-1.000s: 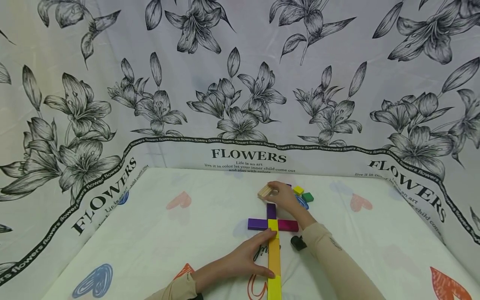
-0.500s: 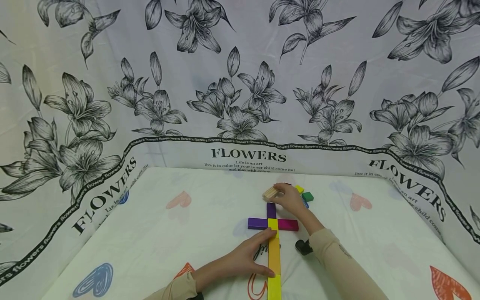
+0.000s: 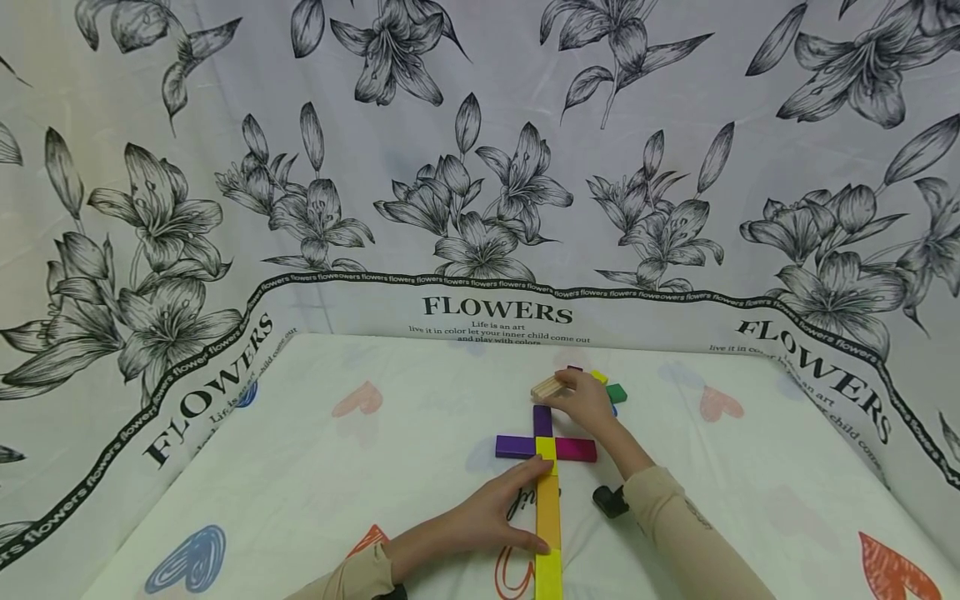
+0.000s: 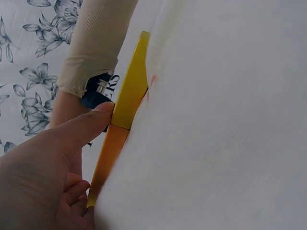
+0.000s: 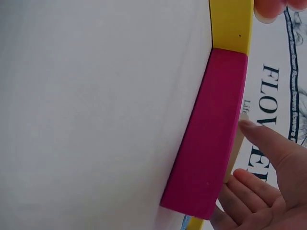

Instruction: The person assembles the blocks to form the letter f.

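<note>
Flat coloured blocks form a cross in the head view: a yellow block (image 3: 547, 446) at the centre, a violet block (image 3: 515, 447) left, a magenta block (image 3: 576, 450) right, a dark purple block (image 3: 542, 421) above. An orange block (image 3: 549, 512) and another yellow block (image 3: 549, 575) continue the stem toward the person. My left hand (image 3: 483, 517) touches this stem, thumb and forefinger spread along it. Just beyond the dark purple block, my right hand (image 3: 585, 400) pinches a light wooden block (image 3: 547, 388) with lines along it; the magenta block partly hides it in the right wrist view.
Behind the right hand lie a small yellow block (image 3: 599, 377), a green block (image 3: 617, 392) and a partly hidden dark purple piece (image 3: 574, 367). A white cloth with printed hearts covers the table. A flower-printed curtain (image 3: 480, 208) hangs around it.
My right hand has shifted slightly right and toward the person with the wooden block, which now sits nearly in line with the stem. The left hand has kept its place.
</note>
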The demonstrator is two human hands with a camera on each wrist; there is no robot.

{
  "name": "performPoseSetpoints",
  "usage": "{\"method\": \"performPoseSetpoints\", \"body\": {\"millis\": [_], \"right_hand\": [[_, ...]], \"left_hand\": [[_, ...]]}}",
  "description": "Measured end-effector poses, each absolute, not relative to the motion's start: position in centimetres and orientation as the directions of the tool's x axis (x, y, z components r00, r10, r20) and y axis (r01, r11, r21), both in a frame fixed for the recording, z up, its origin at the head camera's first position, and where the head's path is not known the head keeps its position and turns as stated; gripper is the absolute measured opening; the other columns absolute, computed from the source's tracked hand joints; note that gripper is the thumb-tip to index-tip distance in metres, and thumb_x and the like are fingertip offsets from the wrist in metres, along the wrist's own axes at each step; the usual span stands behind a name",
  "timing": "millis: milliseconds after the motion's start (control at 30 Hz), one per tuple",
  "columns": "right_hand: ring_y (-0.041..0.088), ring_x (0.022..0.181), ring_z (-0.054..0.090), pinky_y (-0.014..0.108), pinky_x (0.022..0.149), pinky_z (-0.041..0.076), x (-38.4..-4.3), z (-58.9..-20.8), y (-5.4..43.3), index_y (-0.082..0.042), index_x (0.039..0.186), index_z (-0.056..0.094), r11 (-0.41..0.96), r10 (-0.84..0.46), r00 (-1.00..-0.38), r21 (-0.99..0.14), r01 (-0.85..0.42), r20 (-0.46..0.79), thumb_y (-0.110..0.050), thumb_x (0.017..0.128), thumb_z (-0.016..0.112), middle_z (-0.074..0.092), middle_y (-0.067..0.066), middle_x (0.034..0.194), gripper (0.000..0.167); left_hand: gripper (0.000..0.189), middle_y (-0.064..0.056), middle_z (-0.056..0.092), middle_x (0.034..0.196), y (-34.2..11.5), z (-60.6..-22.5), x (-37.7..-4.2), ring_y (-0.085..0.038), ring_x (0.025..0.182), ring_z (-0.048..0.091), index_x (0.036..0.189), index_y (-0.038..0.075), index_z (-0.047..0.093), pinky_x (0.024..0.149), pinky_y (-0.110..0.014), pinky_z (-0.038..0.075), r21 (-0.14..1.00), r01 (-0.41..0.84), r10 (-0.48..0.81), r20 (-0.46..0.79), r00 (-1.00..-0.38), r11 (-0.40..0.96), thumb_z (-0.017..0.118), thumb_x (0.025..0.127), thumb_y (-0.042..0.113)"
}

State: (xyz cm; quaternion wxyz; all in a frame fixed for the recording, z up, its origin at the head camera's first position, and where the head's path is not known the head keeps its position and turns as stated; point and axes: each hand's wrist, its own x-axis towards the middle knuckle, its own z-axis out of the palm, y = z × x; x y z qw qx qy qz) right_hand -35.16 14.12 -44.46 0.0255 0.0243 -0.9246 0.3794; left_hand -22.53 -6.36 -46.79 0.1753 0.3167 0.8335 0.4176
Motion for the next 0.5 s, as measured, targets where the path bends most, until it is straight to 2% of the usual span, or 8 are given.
{"method": "performPoseSetpoints", "body": {"millis": [500], "right_hand": [[0.031,0.113,0.061,0.044,0.097,0.053,-34.20,-44.07,13.77,-0.003,0.127,0.063,0.773,0.008,-0.994,-0.632,-0.062,0.107,-0.029,0.081,0.080,0.066,0.016,0.127,0.055]], "left_hand": [[0.091,0.011,0.026,0.161,-6.36,-47.00,-22.55,-0.016,0.151,0.023,0.153,0.035,0.026,0.121,-0.050,0.028,0.805,0.376,0.669,-0.034,-0.743,0.459,0.078,0.079,0.047]]}}
